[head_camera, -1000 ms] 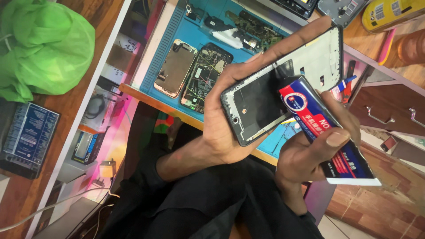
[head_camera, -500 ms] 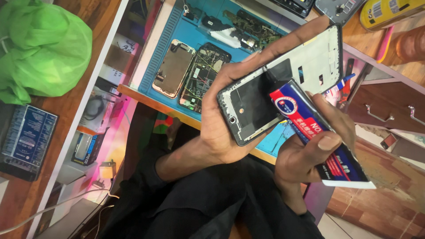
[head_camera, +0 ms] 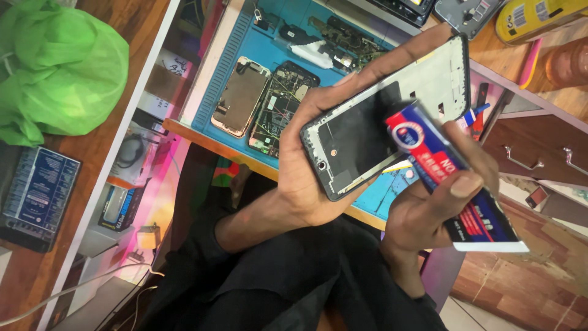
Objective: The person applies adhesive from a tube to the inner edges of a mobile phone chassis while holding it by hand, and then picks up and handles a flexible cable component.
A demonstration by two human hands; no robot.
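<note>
L hand (head_camera: 300, 184) fingers grip phone frame (head_camera: 373, 132) | R hand (head_camera: 429, 208) fingers pinch glue tube (head_camera: 450, 178)

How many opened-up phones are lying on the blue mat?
2: a copper-backed phone lies on the blue mat, with a dark opened phone right beside it. Loose parts lie farther back; more may be hidden.

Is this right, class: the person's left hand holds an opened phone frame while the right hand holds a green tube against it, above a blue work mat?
Not quite. The head view shows the tube in the right hand is red and dark blue, not green; the green thing is a bag lying off to the side. The rest stands: the left hand holds the phone frame above the blue work mat.
</note>
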